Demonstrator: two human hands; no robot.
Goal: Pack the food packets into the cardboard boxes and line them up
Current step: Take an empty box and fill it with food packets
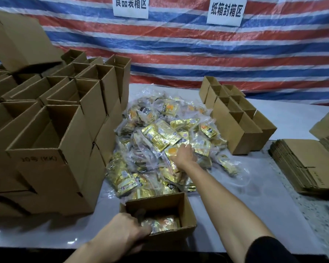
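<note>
A heap of gold and clear food packets (pixel 160 133) covers the middle of the white table. An open cardboard box (pixel 184 209) stands at the table's near edge with a few packets (pixel 163 223) inside. My left hand (pixel 127 230) grips the box's near left wall, thumb over the rim. My right hand (pixel 184 154) reaches into the heap and its fingers curl onto a gold packet; the fingertips are hidden among the wrappers.
Stacks of open empty cardboard boxes (pixel 51 133) fill the left side. A row of smaller open boxes (pixel 235 118) stands at the right of the heap. Flattened cartons (pixel 304 164) lie at the far right. A striped tarpaulin (pixel 198 54) with two paper signs hangs behind.
</note>
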